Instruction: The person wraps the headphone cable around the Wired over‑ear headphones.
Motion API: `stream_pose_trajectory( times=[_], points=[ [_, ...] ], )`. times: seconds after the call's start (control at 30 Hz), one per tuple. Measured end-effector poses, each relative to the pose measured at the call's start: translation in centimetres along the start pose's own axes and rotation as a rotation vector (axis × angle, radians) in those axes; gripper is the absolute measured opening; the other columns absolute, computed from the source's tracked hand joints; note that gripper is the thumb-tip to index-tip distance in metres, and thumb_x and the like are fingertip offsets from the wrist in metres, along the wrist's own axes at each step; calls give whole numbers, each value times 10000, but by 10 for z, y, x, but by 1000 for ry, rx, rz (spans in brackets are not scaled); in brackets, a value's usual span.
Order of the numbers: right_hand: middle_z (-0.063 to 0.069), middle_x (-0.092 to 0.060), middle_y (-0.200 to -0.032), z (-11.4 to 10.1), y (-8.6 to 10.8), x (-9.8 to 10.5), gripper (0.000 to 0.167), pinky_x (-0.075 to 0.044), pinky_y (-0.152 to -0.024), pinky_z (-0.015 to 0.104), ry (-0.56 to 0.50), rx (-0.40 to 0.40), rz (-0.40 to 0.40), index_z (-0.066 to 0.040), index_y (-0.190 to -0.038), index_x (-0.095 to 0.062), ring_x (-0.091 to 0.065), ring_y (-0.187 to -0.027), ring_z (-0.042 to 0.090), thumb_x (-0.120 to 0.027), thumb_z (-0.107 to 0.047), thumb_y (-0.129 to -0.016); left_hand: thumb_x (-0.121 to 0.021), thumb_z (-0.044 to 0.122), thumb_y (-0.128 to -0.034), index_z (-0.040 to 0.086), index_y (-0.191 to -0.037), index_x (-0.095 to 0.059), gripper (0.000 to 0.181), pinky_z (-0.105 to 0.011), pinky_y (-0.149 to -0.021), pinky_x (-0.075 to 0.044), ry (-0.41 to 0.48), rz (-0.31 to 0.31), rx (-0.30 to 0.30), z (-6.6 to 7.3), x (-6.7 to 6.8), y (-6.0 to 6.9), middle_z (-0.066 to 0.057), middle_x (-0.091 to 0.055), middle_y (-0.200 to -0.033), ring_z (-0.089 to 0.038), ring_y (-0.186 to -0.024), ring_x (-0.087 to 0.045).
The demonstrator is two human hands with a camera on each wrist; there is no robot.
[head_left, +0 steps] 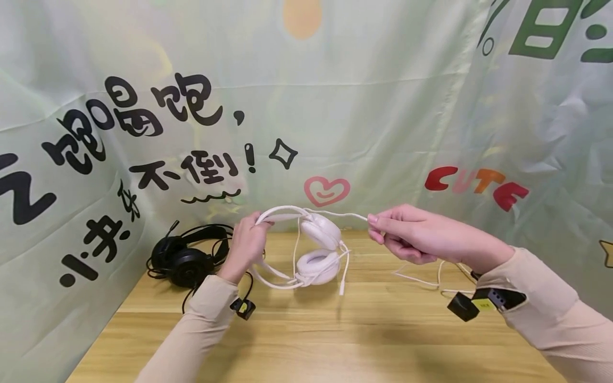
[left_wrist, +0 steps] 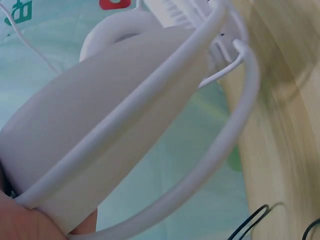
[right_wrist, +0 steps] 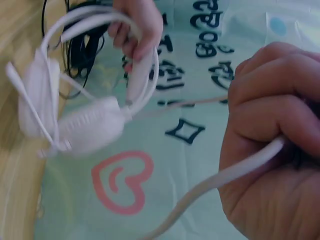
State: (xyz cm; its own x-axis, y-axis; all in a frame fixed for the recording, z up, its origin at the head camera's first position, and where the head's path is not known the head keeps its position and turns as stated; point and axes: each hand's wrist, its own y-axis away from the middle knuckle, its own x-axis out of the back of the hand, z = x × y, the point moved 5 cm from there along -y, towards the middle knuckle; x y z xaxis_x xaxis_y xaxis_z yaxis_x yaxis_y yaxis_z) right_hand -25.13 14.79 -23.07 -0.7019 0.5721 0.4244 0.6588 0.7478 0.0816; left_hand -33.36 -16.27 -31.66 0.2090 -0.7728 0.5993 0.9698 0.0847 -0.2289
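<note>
On the cloth (head_left: pixel 392 122), coloured letters (head_left: pixel 481 185) are spelling "CUTE". Black characters (head_left: pixel 197 101) are reading "喝饱," with "不倒!" running beneath and "小快乐" slanting up at lower left; the leftmost one is running off the edge. Green characters (head_left: pixel 541 29) are cutting off at top right, unreadable. A yellow label (head_left: pixel 485 304) beside the right wrist camera (head_left: pixel 463 307) is carrying print too small to read.

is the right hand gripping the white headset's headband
No, the right hand pinches the white cable, while the left hand grips the headband.
</note>
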Motion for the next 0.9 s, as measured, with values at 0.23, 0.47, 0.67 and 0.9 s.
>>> stream_pose_trajectory(
  times=[0.23,0.47,0.67,0.9],
  points=[
    [164,-250,-552,-5,6,-27,421,-192,-326,235,-72,100,-3,2,-913,-432,-208,-394,195,-354,-303,-1192,-507,213,-1076,76,-1243,-727,308,-285,-535,-446,220,43,99,2,0,-9,-24,-457,-806,-170,-574,-451],
    [174,-263,-541,0,6,-51,375,-187,-294,247,-165,208,19,4,-930,-429,-216,-372,211,-319,-236,-1197,-491,132,-1065,4,-1178,-684,257,-262,-488,-383,572,39,113,13,-2,-14,31,-413,-750,-116,-557,-363],
    [202,-280,-533,13,2,-63,379,-213,-284,264,-205,214,68,19,-952,-431,-244,-356,221,-317,-247,-1197,-437,127,-1094,10,-1157,-603,213,-232,-473,-348,807,20,140,17,-4,-14,43,-348,-728,-81,-496,-283],
    [213,-257,-535,28,-2,-73,392,-188,-281,271,-277,208,71,40,-978,-417,-239,-354,181,-312,-268,-1198,-445,149,-1107,21,-1150,-588,197,-219,-455,-307,982,28,146,22,-7,-12,85,-279,-624,-57,-453,-246]
  ],
)
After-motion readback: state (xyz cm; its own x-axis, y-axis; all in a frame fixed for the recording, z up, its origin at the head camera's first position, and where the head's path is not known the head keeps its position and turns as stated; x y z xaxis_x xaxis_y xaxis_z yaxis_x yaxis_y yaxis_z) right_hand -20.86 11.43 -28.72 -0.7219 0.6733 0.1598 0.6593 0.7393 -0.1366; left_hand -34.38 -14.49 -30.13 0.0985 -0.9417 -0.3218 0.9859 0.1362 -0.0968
